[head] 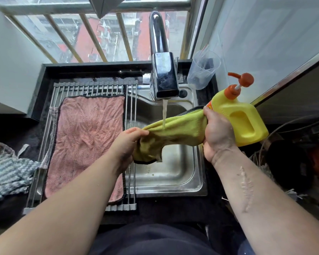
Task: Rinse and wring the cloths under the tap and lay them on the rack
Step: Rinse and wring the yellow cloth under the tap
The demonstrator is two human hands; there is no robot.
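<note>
One pink cloth (85,144), one green cloth (180,127), one striped bundle (9,173), one tap (164,78), one rack (131,100), one bottle (247,122), one cup (203,70) are counted

Bare forearms (77,199), dark navy clothing (151,240)

Dark countertop (160,213) carried steel sink (201,181), yellow pump bottle (245,122), clear cup (203,70), striped cloths (9,173) — roll-up rack (131,107) bore pink cloth (87,140), flat.

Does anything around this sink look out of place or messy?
Nothing spilled or damaged. The pink cloth lies flat on the rack; left hand and right hand hold the green cloth under the tap. Only the crumpled cloth heap left of the rack looks untidy.
</note>
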